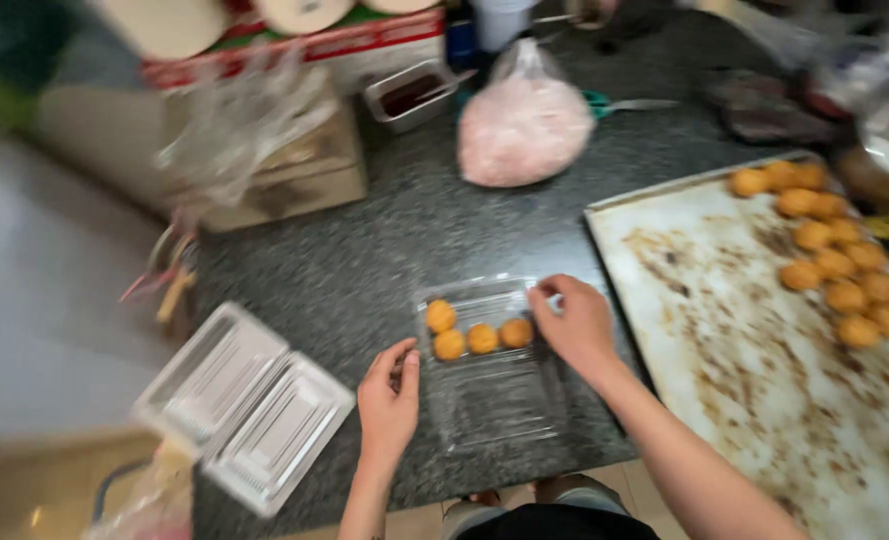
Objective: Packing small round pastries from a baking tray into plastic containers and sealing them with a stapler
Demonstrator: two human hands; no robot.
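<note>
- Across the dark speckled counter (385,250), things lie spread from left to right; the picture is blurred.
- At the right lies a large stained baking tray (765,360), with a cluster of golden fried balls (835,250) along its far right edge.
- At the far middle sits a knotted clear bag of pink stuff (525,130), well apart from the hands.
- At the near left corner, a stack of empty clear plastic boxes (245,405) hangs over the counter's edge.
- At the near middle, an open clear clamshell box (490,370) holds four fried balls (480,335) in its far half.
- Right hand (575,325) rests on the box's far right edge, fingers curled; whether it pinches anything I cannot tell.
- Left hand (390,400) lies just beside the box's left edge, fingers loosely bent, holding nothing.
</note>
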